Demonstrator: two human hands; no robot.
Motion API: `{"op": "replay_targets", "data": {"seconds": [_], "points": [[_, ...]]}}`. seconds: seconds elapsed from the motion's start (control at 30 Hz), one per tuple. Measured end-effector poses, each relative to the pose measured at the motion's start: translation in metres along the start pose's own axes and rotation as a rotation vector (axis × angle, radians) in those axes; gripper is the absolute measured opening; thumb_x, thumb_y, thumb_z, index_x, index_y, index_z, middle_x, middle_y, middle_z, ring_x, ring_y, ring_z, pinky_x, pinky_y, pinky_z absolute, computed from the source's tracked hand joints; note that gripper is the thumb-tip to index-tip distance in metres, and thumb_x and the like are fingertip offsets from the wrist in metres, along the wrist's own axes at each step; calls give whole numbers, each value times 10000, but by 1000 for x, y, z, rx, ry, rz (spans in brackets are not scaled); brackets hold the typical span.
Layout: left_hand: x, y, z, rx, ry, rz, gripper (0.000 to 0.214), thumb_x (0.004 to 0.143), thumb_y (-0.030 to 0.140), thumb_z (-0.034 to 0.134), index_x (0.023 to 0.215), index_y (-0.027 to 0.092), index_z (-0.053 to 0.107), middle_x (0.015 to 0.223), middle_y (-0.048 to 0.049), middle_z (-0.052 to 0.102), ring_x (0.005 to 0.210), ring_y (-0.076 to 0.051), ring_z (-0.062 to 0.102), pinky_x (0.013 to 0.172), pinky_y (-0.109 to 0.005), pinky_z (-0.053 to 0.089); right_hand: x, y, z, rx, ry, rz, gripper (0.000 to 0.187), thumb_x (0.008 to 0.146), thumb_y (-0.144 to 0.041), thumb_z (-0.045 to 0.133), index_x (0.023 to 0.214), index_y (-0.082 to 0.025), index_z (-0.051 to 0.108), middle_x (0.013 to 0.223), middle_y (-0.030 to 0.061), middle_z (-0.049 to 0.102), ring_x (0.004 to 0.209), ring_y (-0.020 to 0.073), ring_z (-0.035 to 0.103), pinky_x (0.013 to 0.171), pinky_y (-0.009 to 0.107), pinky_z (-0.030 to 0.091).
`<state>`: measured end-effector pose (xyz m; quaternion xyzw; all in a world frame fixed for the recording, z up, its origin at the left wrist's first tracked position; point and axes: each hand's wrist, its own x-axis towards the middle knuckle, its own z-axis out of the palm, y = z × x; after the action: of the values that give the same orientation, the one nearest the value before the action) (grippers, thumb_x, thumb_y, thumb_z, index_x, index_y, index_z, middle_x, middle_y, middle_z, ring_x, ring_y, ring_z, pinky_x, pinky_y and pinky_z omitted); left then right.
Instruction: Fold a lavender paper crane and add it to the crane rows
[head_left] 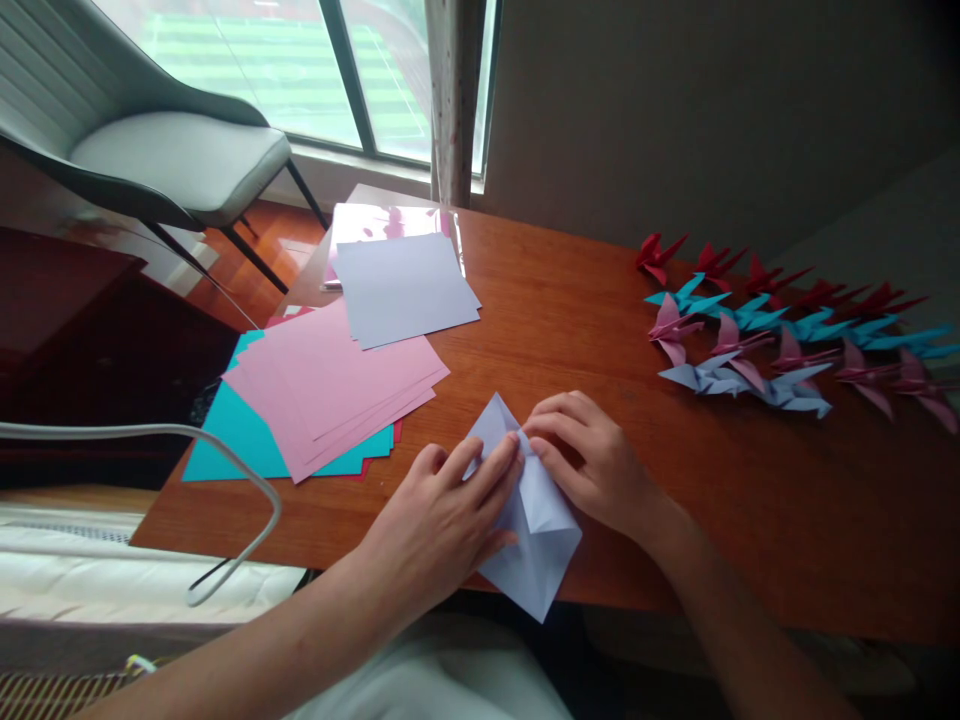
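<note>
Brown worktop (555,300) underlies the work, with a window (292,70) and a chair (187,160) well beyond the fingers to the left. Directly under the fingers lies a lilac sheet (536,568), partly folded. The left hand (442,505) presses flat on it, fingers extended and slightly apart; the right hand (604,465) curls its fingers at the sheet's right side, tips close together, and I cannot tell whether they pinch it. A fold seems to be in hand; the next move probably calls for the left to pin the sheet while the right presses the crease evenly. Left of the fingers lie pink sheets (337,390) over blue sheets (232,430); farther off, a lilac stack (405,290) overlaps a packet (390,222). Well right of the fingers stand cranes (670,325) in rows: lilac, pink, blue, red.
</note>
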<state>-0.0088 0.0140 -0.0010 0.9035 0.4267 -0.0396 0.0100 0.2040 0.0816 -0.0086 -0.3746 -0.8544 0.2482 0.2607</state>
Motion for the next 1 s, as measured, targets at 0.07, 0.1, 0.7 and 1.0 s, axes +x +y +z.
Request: {"op": "replay_targets", "data": {"seconds": [0.07, 0.1, 0.7, 1.0], "points": [[0, 0, 0, -9, 9, 2, 597, 1020, 556, 355, 1493, 211, 472, 1621, -24, 376, 1206, -280, 427, 845, -412, 420, -20, -8, 0, 10, 39, -92, 192, 971, -260, 511, 1070, -187, 658, 1038, 115, 673, 966, 252, 618, 849, 431, 532], [0, -1, 0, -13, 10, 2, 588, 1022, 552, 356, 1486, 213, 482, 1624, -24, 372, 1209, -280, 426, 848, -411, 420, -30, -11, 1, -4, 32, -167, 256, 963, -335, 536, 1110, -163, 656, 1075, 140, 678, 996, 277, 620, 866, 461, 533], [-1, 0, 3, -22, 35, -6, 548, 1015, 552, 379, 1427, 233, 548, 1600, -13, 416, 1177, -284, 439, 831, -422, 416, -54, -12, 12, -283, 91, -367, 203, 946, -103, 613, 1110, -149, 724, 1176, 85, 765, 1095, 260, 673, 896, 440, 560], [0, -1, 3, -9, 42, 1, 554, 1019, 544, 374, 1427, 209, 543, 1596, -16, 423, 1186, -287, 429, 832, -420, 406, -56, -12, 13, -217, 70, -319, 239, 926, -118, 609, 1137, -173, 707, 1172, 84, 763, 1104, 273, 655, 924, 453, 530]]}}
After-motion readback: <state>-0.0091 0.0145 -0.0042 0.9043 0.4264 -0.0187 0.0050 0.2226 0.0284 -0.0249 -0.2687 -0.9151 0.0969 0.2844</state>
